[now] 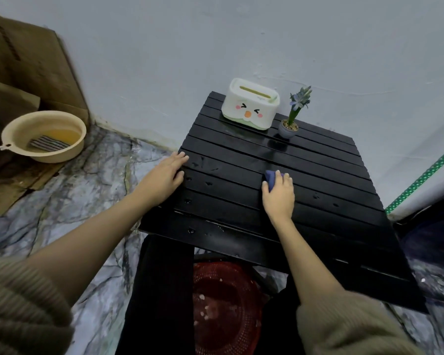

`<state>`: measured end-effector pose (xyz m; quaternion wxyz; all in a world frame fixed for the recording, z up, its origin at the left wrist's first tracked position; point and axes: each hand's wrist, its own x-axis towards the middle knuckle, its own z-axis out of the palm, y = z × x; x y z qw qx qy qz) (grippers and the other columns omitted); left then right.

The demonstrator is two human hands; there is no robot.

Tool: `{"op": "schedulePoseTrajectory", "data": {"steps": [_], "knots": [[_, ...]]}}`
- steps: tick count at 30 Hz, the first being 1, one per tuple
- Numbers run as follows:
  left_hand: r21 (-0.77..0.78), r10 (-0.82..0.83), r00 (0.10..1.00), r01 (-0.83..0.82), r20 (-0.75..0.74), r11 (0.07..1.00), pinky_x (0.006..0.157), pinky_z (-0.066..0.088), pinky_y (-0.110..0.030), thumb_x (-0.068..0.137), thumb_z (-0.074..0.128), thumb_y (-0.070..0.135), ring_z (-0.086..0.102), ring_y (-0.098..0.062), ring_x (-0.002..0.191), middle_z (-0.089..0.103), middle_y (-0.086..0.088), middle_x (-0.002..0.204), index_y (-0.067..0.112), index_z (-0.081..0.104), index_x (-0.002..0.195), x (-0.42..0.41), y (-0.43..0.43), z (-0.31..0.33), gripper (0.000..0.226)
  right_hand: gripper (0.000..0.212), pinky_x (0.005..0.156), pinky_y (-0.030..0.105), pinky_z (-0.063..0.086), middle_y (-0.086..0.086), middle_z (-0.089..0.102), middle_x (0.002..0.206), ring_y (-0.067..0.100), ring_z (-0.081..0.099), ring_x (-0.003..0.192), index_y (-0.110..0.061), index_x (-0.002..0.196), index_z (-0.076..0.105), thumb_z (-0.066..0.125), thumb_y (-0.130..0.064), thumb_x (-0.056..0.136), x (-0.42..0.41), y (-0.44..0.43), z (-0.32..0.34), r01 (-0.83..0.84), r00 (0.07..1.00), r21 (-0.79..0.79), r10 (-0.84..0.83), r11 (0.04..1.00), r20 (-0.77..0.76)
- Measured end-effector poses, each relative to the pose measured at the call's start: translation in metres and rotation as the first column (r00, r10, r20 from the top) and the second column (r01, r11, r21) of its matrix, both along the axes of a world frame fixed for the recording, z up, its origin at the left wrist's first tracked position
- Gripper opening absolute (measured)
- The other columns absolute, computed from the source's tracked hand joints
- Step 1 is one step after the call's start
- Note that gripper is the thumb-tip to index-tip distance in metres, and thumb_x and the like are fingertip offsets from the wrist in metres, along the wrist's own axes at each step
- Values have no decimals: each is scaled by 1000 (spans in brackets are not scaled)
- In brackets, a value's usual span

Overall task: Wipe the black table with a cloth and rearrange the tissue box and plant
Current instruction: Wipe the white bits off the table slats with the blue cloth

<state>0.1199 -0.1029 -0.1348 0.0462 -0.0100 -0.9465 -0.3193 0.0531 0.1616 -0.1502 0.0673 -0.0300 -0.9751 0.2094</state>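
Black slatted tabletop (241, 160) stands against a pale wall, its surface glossy with scattered wet spots. On the far edge sits the white tissue box (250, 103) with a cartoon face on its front, and just beside it, to the right, the small plant (294, 116) stands upright in a grey pot, its bluish flower at the top. The two are close together but not clearly touching.

Near the middle of the slats the right hand (280, 196) presses a blue cloth (271, 179) down on the surface; its fingers are curled together over the cloth, only the far edge of which shows. The left hand (168, 172) lies flat on the left edge of the tabletop, fingers stretched out, close together and holding nothing. Both forearms are bare, with ribbed beige sleeves pushed up.

On the marble-patterned floor to the left, a cream basin (42, 135) holds yellowish water and a striped rag, in front of flattened cardboard (28, 67). Below the near edge of the tabletop a red mesh basket (223, 303) shows.
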Motion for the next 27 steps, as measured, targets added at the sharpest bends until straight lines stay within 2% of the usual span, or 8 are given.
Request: {"op": "schedulePoseTrajectory", "data": {"steps": [7,13,16,19,21,23,25,27], "knots": [[-44,-39,999,39,2,998,118,16,-33,92,41,12,23,-21,143,30,-10,151,9,34,138,-27,-9,-1,46,47,114,35,22,14,30,150,27,24,140,-10,139,34,42,-26,95,-46,-109,-3,-367,930,1,367,930,12],[-19,-15,1000,15,7,1000,119,14,-36,92,40,9,23,-22,142,33,-13,150,7,34,137,-40,-15,0,46,45,114,34,26,12,42,144,24,35,135,-10,131,47,56,-12,87,14,-103,-4,-712,701,-108,709,694,-72],[-35,-15,1000,16,15,999,118,14,-35,93,40,11,23,-22,142,32,-12,150,7,34,138,-45,-15,0,45,51,114,18,19,1,40,144,11,33,135,-18,132,46,58,-11,83,53,-51,-6,-794,606,-86,795,602,-31],[-56,-25,999,27,33,998,118,13,-32,94,38,14,21,-20,143,30,-10,152,9,32,139,-46,-13,-4,46,58,113,13,18,-5,38,144,5,32,134,-20,133,46,61,-1,81,45,-9,1,-728,685,-56,727,683,-35],[-52,-28,999,29,32,998,118,13,-31,94,37,15,20,-19,143,29,-9,152,10,31,139,-45,-12,-4,46,53,114,22,24,1,41,144,13,35,135,-16,132,47,58,1,83,21,-17,3,-580,815,-82,576,811,-62],[-36,-22,1000,23,21,999,119,13,-32,94,37,14,20,-19,143,30,-9,152,10,32,139,-45,-12,0,45,50,115,30,23,6,39,147,19,33,137,-14,134,44,55,-3,86,-2,-51,3,-416,909,-84,411,906,-71],[-25,-10,1000,10,6,1000,119,13,-33,94,37,13,22,-20,143,31,-10,151,9,33,138,-47,-13,5,45,49,117,33,21,10,36,148,22,30,139,-12,136,40,52,-7,89,-14,-94,-4,-391,919,-50,387,919,-78],[-18,-5,1000,4,-16,1000,117,15,-32,93,38,11,23,-22,142,33,-12,150,8,35,137,-50,-14,10,44,47,115,36,24,16,38,146,29,33,137,-9,134,42,51,-8,88,-11,-132,-9,-492,869,-32,488,870,-83]]}}
